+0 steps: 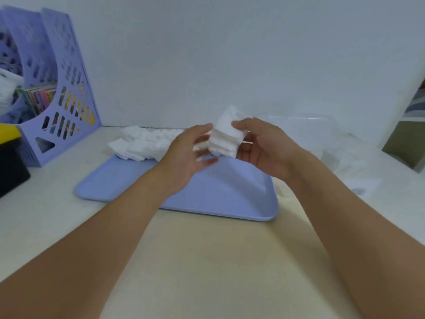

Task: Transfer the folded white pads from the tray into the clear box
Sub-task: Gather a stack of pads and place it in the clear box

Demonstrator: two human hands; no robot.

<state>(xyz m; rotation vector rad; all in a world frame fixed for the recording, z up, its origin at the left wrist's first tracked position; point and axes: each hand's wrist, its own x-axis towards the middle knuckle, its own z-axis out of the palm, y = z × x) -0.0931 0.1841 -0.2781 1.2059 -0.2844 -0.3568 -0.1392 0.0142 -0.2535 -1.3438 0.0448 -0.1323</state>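
While right hand [259, 148] grips pads [226, 137], tray [207, 199] half-cleared.

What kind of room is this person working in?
Probably a home or office desk against a plain wall. A lilac perforated plastic file rack holds colourful booklets, and a light beige tabletop carries a pale blue plastic tray of folded white pads.

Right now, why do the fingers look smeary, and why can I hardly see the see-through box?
Head view: the left hand has smeared fingers, so it looks like motion blur; the right hand gripping the stack of pads looks sharper. The clear box fades into the pale wall. The wide lens bends the file rack at the edge.
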